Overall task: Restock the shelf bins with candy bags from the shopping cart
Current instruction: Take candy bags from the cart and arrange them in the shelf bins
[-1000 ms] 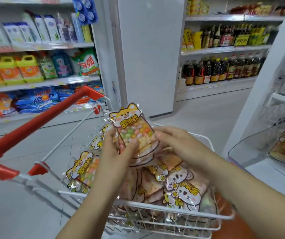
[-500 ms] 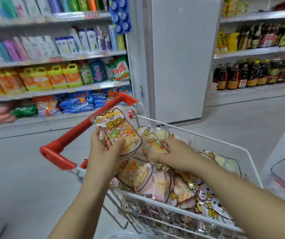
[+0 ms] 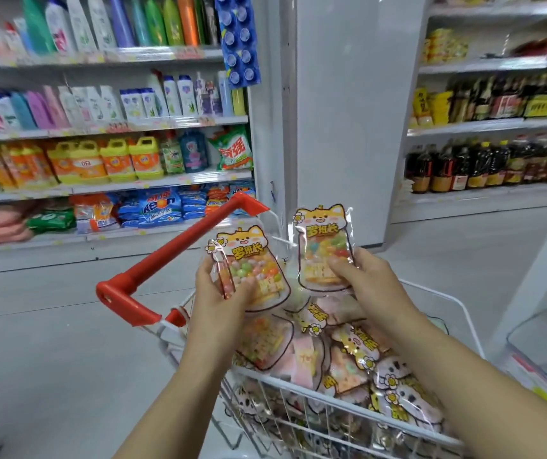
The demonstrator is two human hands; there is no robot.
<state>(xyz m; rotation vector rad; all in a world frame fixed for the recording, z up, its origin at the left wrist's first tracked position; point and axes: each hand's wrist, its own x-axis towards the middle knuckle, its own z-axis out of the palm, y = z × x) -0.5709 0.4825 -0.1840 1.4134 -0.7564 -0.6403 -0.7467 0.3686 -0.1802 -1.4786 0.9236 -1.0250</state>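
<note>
Two candy bags are up out of the cart, one per hand. The left hand (image 3: 222, 293) curls round the lower edge of the left bag (image 3: 252, 260), thumb on the front; a 2nd bag may sit behind it, can't tell. The right hand (image 3: 364, 279) pinches the right bag (image 3: 323, 246) low down, thumb across the front, bag upright. Both hang above the pile of bags (image 3: 348, 352) in the shopping cart (image 3: 457, 299), right of its red handle (image 3: 179, 250). A clear shelf bin (image 3: 543, 329) shows at the right edge. The step looks like carry-to-bin: turn right, keep a firm pinch on the slick film w/o crushing the sweets, and set the bags in flat, faces fwd.
</note>
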